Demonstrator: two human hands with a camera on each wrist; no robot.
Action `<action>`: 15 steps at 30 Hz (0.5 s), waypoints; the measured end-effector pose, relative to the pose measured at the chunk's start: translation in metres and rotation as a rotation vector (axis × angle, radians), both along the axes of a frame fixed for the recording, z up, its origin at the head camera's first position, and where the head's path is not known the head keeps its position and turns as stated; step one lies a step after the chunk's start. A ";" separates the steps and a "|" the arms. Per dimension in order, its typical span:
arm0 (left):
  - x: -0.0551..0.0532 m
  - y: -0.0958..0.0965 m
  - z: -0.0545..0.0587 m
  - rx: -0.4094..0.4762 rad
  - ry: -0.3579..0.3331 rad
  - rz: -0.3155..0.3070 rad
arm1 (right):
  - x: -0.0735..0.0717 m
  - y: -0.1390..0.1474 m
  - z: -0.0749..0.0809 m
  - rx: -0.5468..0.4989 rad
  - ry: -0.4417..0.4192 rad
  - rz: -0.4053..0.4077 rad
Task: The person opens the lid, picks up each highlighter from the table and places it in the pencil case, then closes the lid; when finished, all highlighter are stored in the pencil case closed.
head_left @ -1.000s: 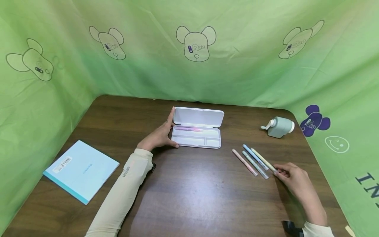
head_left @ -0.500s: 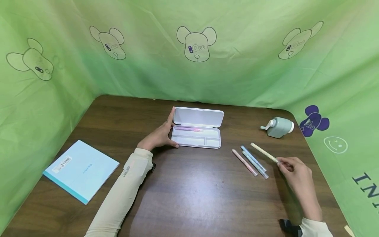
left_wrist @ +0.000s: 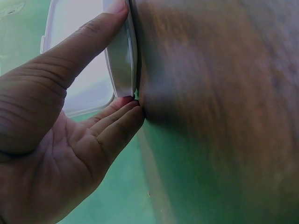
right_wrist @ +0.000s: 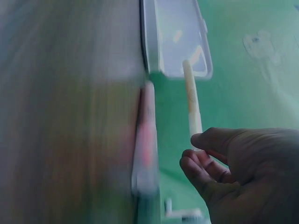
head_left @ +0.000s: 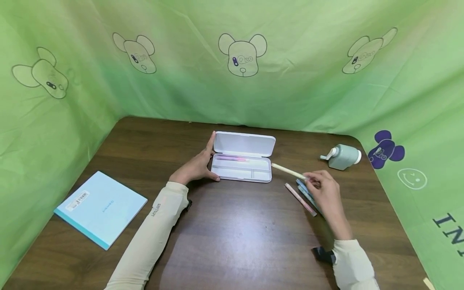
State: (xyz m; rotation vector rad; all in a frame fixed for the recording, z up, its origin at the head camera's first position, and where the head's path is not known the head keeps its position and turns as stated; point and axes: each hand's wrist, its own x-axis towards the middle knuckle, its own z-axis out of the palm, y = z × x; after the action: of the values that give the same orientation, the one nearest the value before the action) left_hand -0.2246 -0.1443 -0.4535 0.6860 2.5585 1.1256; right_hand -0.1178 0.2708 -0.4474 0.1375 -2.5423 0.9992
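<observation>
A white pencil case lies with its lid raised at the back of the table, a pink-purple pen in its long rear compartment. My left hand rests against the case's left end, thumb stretched along the front corner and fingers extended beside the lid. My right hand pinches a pale yellow pen by one end; its other end points toward the case's right side. Beneath that hand lie a pink pen and blue-toned pens, partly hidden by it.
A light blue notebook lies at the left of the brown table. At the back right, a grey-green bottle with white ends lies near the table edge. Green cloth surrounds the table's back and sides.
My right hand has lifted the yellow pen off the other pens and carried it left toward the case. One blue pen shifted slightly as it left. My left hand stays at the case.
</observation>
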 end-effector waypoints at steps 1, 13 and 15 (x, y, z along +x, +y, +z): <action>0.000 0.000 0.000 0.002 0.006 -0.003 | -0.003 -0.006 0.000 -0.006 -0.007 0.010; -0.005 0.001 -0.007 -0.034 0.013 0.037 | -0.040 -0.069 -0.001 -0.001 -0.081 0.181; -0.010 0.000 -0.016 -0.023 0.005 0.034 | -0.046 -0.079 -0.002 -0.002 -0.085 0.192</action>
State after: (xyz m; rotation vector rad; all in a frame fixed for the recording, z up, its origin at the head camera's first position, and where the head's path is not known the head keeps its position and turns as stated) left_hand -0.2345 -0.1441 -0.4692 0.6435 2.5928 1.1048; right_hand -0.1635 0.1919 -0.4489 0.3517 -2.6436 1.0999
